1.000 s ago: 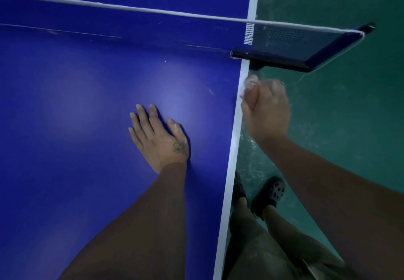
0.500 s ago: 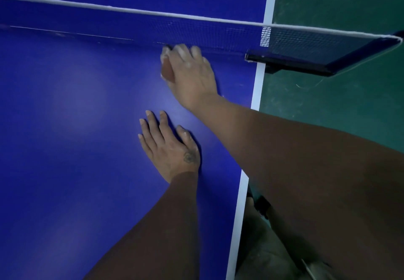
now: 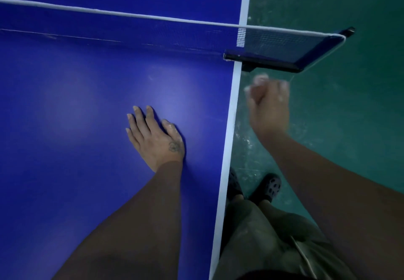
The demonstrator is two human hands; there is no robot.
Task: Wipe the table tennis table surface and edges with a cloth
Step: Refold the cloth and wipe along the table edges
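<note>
Swinging back from the strip of counter below the net, the right hand (image 3: 267, 107) now hangs off the floor side of the white edge stripe (image 3: 229, 137), while the left hand (image 3: 155, 140) keeps its place on the counter side.

Nearest, olive shorts (image 3: 262, 247) stand just on the floor side of the stripe, and beyond them a dark perforated clog (image 3: 270, 187) rests on the green floor (image 3: 349, 126), also close to the stripe.

Farther out, the left hand lies flat on the blue table-tennis counter (image 3: 65, 126), near the stripe but not touching it. Its fingers are straight and slightly spread, so its grip is fully slack and has hold of nothing. A small tattoo (image 3: 174, 146) marks the back of that hand by the thumb.

Past that, the right hand is motion-blurred, just beside the stripe and above the floor, clear of the counter. Its fingers are curled into a fist with pale smears at the fingertips. I cannot tell whether the grip has a cloth bunched inside it; no cloth can be made out plainly.

Beyond the fist, the black net clamp (image 3: 262, 61) crosses the stripe and juts out over the floor. The dark net (image 3: 279, 41) with its white top cord (image 3: 109, 13) runs from the clamp across the whole counter. The far half of the counter continues past it, with the stripe running on along its edge.
</note>
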